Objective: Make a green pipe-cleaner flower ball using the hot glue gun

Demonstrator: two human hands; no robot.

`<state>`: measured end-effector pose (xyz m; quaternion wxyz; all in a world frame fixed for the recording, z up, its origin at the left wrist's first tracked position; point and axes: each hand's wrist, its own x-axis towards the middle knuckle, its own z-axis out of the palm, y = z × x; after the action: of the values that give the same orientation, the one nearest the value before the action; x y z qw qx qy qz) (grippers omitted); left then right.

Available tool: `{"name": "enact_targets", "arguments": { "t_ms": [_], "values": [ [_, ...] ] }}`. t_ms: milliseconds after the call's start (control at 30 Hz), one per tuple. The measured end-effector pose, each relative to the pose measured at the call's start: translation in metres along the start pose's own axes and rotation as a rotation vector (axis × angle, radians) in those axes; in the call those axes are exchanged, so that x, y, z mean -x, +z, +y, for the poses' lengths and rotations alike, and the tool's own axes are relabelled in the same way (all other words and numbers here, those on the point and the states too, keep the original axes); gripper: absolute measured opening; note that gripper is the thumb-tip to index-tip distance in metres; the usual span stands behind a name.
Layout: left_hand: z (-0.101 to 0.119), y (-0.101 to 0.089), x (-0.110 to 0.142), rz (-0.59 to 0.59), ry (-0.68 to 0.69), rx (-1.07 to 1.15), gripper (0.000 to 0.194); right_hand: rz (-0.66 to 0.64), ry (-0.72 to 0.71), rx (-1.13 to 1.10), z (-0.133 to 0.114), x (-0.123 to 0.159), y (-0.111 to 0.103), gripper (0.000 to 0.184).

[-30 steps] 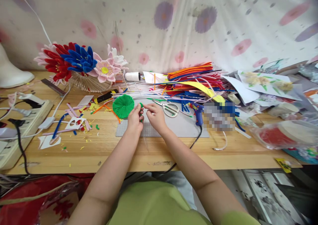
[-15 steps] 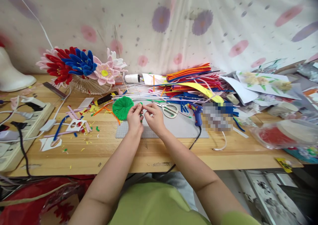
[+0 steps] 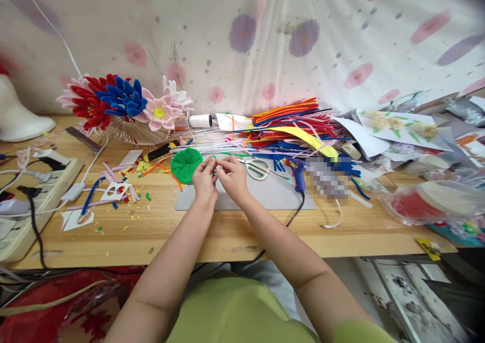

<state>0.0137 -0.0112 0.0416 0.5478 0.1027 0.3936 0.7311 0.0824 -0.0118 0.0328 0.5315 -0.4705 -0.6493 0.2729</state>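
Note:
My left hand (image 3: 205, 181) is closed over the grey cutting mat (image 3: 261, 199), gripping a green pipe cleaner (image 3: 214, 157) that shows as a small bit above the thumb and below the fingers. The fingertips of my right hand (image 3: 234, 179) pinch at the same spot, meeting my left fingertips; most of the green piece is hidden between them. Just left of my left hand lies a round, ribbed green leaf shape (image 3: 185, 165). White-handled scissors (image 3: 258, 169) rest on the mat to the right of my right hand.
A purple-blue glue gun (image 3: 298, 174) lies right of the scissors. Bundles of coloured pipe cleaners (image 3: 286, 111) and a thread spool (image 3: 200, 120) sit behind. Fuzzy flowers (image 3: 127, 96) stand at back left, a power strip (image 3: 45, 196) at far left. Scraps litter the wood.
Both hands stay together in almost the same place, with the fingertips slightly shifted. The whole view has moved a little.

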Motion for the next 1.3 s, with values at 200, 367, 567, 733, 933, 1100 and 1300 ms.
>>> {"name": "enact_targets", "arguments": {
  "t_ms": [200,367,567,733,933,1100,1300],
  "values": [
    [0.002,-0.002,-0.001,-0.021,0.007,0.011,0.02,-0.032,0.082,-0.095,-0.001,0.002,0.003,0.031],
    [0.005,-0.007,-0.006,-0.005,-0.027,0.023,0.018,-0.043,0.076,-0.232,-0.007,0.011,-0.001,0.026],
    [0.016,-0.014,-0.01,-0.06,-0.392,0.151,0.019,0.039,0.244,-0.421,0.005,-0.002,-0.02,0.025],
    [0.022,-0.016,-0.007,-0.244,-0.628,0.275,0.02,0.02,0.316,-0.434,0.021,-0.015,-0.029,0.039],
    [0.022,-0.014,-0.003,-0.308,-0.613,0.216,0.024,-0.019,0.305,-0.419,0.027,-0.021,-0.027,0.042],
    [0.021,-0.013,-0.002,-0.291,-0.508,0.145,0.024,-0.069,0.279,-0.499,0.027,-0.022,-0.023,0.039],
    [0.016,-0.011,-0.004,-0.204,-0.401,0.093,0.015,-0.192,0.317,-0.371,0.028,-0.017,-0.023,0.039]
  ]
}}
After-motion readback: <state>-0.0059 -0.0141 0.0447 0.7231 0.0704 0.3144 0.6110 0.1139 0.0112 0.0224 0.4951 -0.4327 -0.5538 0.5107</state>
